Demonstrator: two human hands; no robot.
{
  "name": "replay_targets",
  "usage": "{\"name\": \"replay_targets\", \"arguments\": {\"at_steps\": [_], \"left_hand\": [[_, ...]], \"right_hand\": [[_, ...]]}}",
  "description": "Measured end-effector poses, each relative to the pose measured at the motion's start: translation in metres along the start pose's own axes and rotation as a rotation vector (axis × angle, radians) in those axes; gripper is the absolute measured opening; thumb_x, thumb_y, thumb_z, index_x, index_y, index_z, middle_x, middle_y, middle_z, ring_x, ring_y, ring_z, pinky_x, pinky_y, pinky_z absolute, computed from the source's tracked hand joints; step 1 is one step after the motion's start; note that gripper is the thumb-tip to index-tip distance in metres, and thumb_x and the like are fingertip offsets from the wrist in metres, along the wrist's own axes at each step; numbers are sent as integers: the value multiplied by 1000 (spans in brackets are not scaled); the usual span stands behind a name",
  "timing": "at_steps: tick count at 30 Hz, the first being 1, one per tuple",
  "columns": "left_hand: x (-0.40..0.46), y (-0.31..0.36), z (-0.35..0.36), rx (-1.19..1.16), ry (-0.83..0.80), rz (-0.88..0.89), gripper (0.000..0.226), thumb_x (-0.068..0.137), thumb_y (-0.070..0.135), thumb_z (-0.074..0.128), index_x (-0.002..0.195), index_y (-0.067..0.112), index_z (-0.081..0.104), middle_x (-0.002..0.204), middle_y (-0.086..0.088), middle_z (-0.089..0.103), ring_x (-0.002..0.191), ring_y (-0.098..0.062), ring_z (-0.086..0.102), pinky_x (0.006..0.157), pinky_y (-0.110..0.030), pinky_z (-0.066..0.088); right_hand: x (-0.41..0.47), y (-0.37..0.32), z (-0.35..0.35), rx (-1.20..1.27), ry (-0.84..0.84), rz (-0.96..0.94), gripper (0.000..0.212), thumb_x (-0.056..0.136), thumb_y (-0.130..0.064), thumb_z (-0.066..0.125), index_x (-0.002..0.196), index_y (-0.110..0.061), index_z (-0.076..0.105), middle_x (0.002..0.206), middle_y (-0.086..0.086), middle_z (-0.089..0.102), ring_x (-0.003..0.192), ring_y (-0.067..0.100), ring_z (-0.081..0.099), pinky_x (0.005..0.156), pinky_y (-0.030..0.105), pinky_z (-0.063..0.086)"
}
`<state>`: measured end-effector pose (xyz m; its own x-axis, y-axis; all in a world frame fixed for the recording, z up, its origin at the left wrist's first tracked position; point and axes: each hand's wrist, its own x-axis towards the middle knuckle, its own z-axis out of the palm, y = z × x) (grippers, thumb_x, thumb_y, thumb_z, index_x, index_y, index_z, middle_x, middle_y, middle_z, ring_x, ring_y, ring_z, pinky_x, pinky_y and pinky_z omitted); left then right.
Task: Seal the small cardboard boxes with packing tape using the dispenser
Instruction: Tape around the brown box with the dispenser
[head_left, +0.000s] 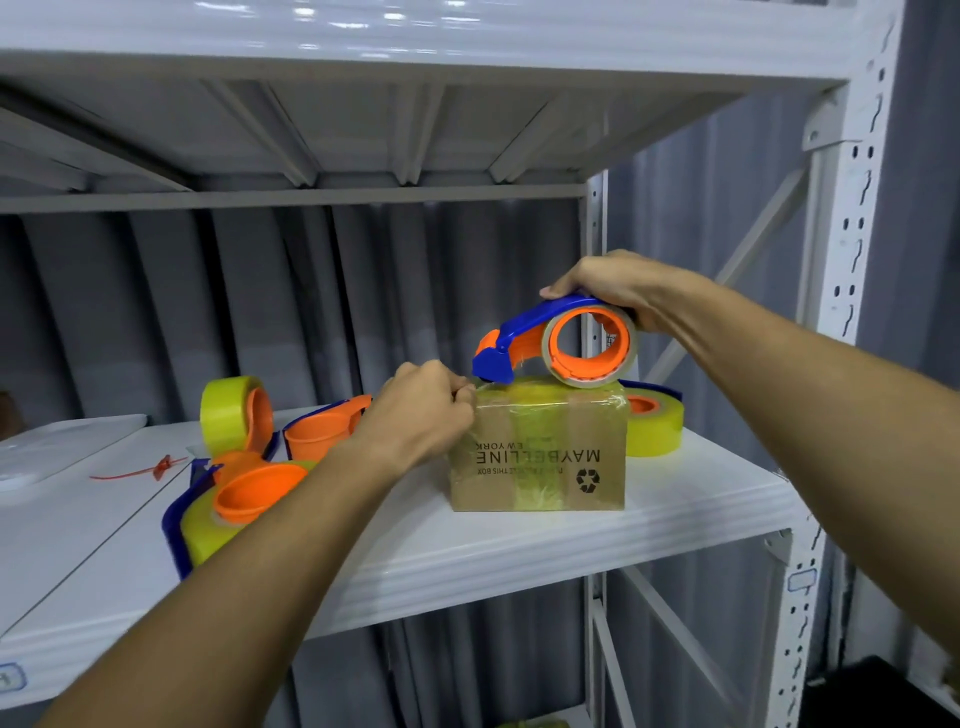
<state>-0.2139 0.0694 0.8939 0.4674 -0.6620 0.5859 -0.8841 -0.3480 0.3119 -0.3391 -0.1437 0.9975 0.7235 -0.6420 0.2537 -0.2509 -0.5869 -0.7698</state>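
Observation:
A small brown cardboard box (582, 457) with upside-down print stands on the white shelf (519, 540), wrapped in shiny clear tape. A blue and orange tape dispenser (556, 340) rests on the box's top, its blue cutter end at the top left edge. My right hand (618, 288) grips the dispenser from above, around its roll. My left hand (421, 410) is closed against the box's upper left corner, fingers pinched at the tape end beside the cutter.
Several spare dispensers and yellow tape rolls lie on the shelf: one roll upright (234, 415), one dispenser (234, 504) near the front left, one roll (654, 426) behind the box on the right. A red tie (156, 467) lies left. White rack posts (841, 312) rise on the right.

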Motion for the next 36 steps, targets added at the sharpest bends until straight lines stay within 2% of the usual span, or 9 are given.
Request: {"name": "replay_targets", "arguments": {"at_steps": [3, 7, 11, 15, 21, 25, 29, 31, 36], "left_hand": [[3, 2, -3, 35, -62, 10, 54, 87, 77, 45, 90, 35, 79, 54, 18, 65, 55, 1, 62, 44, -17, 35], [4, -1, -8, 81, -141, 47, 74, 65, 92, 43, 94, 34, 79, 66, 18, 70, 61, 2, 64, 46, -17, 38], [5, -3, -8, 99, -159, 76, 76, 65, 90, 42, 96, 31, 78, 70, 15, 70, 65, -3, 65, 51, -18, 40], [3, -8, -8, 72, -166, 84, 78, 65, 91, 41, 98, 31, 78, 77, 12, 74, 73, -6, 67, 65, -34, 56], [10, -5, -7, 231, -185, 176, 63, 85, 81, 42, 82, 24, 69, 74, 6, 67, 74, -13, 62, 65, -38, 53], [8, -3, -2, 293, -152, 203, 53, 92, 73, 37, 102, 23, 52, 101, 5, 56, 92, -18, 57, 73, -34, 44], [10, -4, -2, 334, -242, 254, 58, 96, 70, 25, 147, 46, 37, 117, 9, 49, 108, -15, 52, 82, -31, 41], [10, -3, -2, 323, -278, 284, 54, 97, 66, 23, 148, 51, 36, 116, 10, 46, 110, -12, 47, 85, -30, 39], [10, 2, 5, 216, -343, 306, 53, 104, 52, 30, 152, 32, 39, 148, 10, 47, 136, -13, 37, 115, -39, 34]], "right_hand": [[-2, -2, -2, -22, -9, 1, 33, 80, -47, 76, 93, -17, 72, 71, 0, 74, 59, 14, 68, 64, 28, 57], [-2, -5, -5, -42, -13, 0, 33, 81, -46, 77, 94, -16, 72, 69, -1, 74, 59, 14, 68, 64, 28, 57], [2, -7, -4, -72, -18, 6, 33, 79, -47, 77, 94, -17, 73, 73, 1, 75, 64, 16, 68, 71, 32, 59], [-2, -4, -32, -94, 56, 50, 34, 78, -47, 77, 92, -16, 74, 64, -1, 71, 51, 12, 63, 52, 25, 54], [-14, 15, -42, -129, 118, 70, 32, 81, -46, 74, 85, -15, 70, 51, -5, 65, 36, 7, 56, 36, 16, 43], [-20, 22, -39, -104, 128, 85, 32, 82, -47, 74, 84, -16, 68, 49, -6, 64, 35, 6, 57, 34, 15, 41], [-20, 26, -37, -83, 114, 97, 32, 84, -46, 73, 88, -15, 66, 50, -6, 66, 38, 6, 61, 35, 17, 43], [-20, 29, -36, -81, 101, 106, 33, 84, -46, 73, 89, -14, 67, 51, -5, 67, 39, 7, 63, 35, 17, 44], [-18, 31, -36, -65, 78, 115, 32, 86, -45, 72, 89, -14, 66, 52, -4, 68, 39, 9, 63, 36, 19, 45]]}}
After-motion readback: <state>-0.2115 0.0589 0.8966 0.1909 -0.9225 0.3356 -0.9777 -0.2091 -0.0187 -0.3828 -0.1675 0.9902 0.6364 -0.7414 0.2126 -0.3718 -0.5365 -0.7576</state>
